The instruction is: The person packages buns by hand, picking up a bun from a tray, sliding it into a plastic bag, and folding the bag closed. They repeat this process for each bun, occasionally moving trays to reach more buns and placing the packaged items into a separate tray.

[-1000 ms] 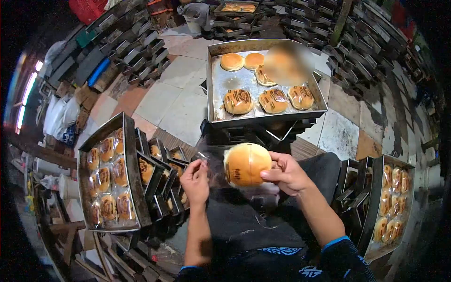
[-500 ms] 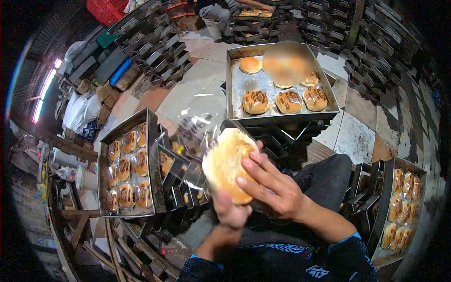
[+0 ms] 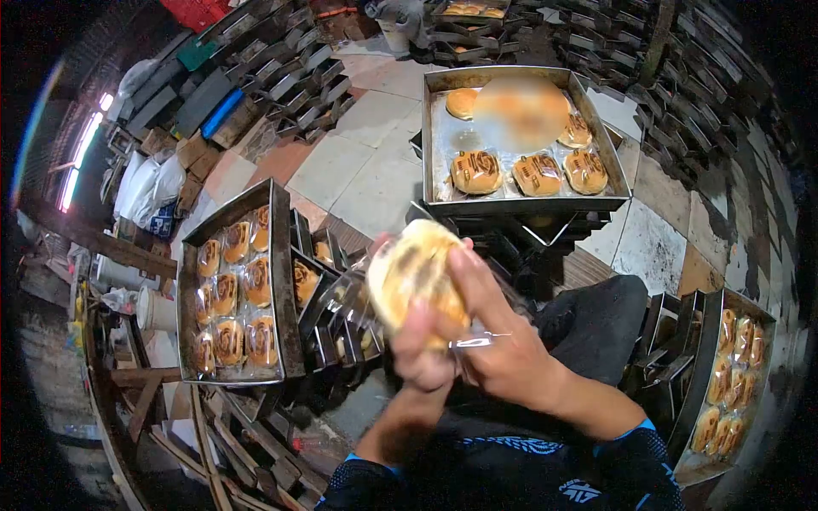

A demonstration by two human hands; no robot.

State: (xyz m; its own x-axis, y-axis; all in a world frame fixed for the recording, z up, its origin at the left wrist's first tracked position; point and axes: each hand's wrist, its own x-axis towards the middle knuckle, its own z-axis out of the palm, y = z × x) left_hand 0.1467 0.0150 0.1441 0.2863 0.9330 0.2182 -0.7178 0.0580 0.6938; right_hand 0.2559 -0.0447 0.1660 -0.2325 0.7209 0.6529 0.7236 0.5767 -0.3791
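Observation:
Between my two hands is a round golden bun (image 3: 411, 285) with clear plastic about it, dark blurred marks showing on its top. My left hand (image 3: 422, 356) grips the bun's lower left side, somewhat smeared by motion. My right hand (image 3: 503, 345) is closed round its right side, and shiny film glints beneath the fingers. Just ahead stands a metal tray (image 3: 524, 205). In its front row sit wrapped buns with brown print, among them a middle bun (image 3: 537, 175). A plain bun (image 3: 461, 103) lies at its back left; a blurred patch hides the tray's back middle.
A left tray (image 3: 279, 281) holds several wrapped, printed buns, and so does a right tray (image 3: 720, 341). More trays are stacked beneath them and along the back. Wooden slats (image 3: 204, 443) lie at lower left. Behind the front tray a person's legs (image 3: 409, 21) show beside a bucket.
The bun has turned in my hands, and dark marks now show on its face. My right hand's fingers have shifted from lying across it to wrapping its right edge. The view has shifted slightly.

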